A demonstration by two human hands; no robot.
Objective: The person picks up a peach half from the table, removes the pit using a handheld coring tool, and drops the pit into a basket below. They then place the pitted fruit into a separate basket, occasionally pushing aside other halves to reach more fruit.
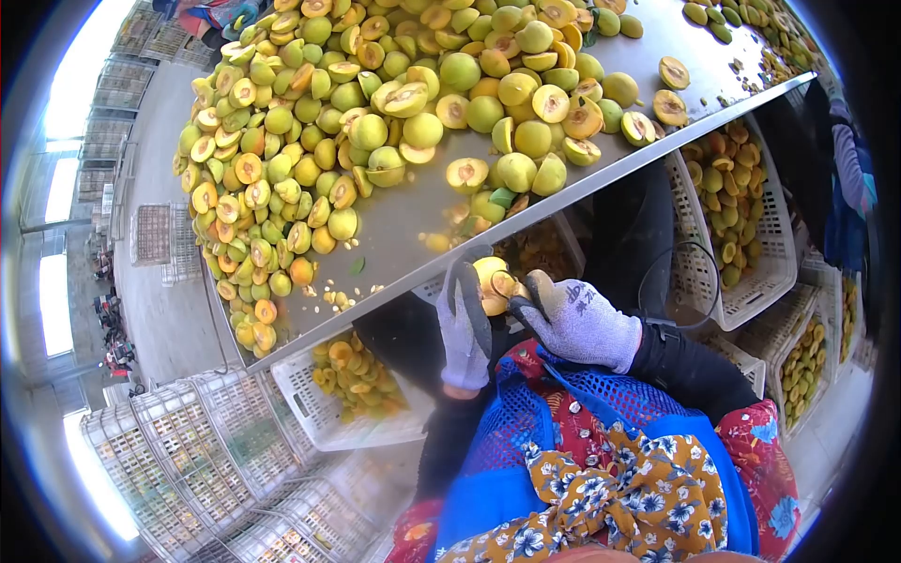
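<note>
My left hand (pixel 464 324), in a grey-and-black work glove, is closed around a yellow peach half (pixel 490 284) just off the table's front edge. My right hand (pixel 584 324), gloved the same way, is closed on a small tool with a curved loop (pixel 505 283), whose end meets the cut face of the fruit. Most of the tool is hidden by the fingers. Beyond both hands, a large heap of halved yellow-green peaches (pixel 282 122) covers much of the metal table (pixel 394 216). Several halves (pixel 516 172) lie near the edge, some with stones in them.
Below the table, white crates of fruit halves stand at the left (pixel 324 418) and right (pixel 760 281). Stacked crates (pixel 216 441) fill the lower left. Small stones or kernels (pixel 340 298) lie on the tabletop. Another person's arm (pixel 847 155) shows at far right.
</note>
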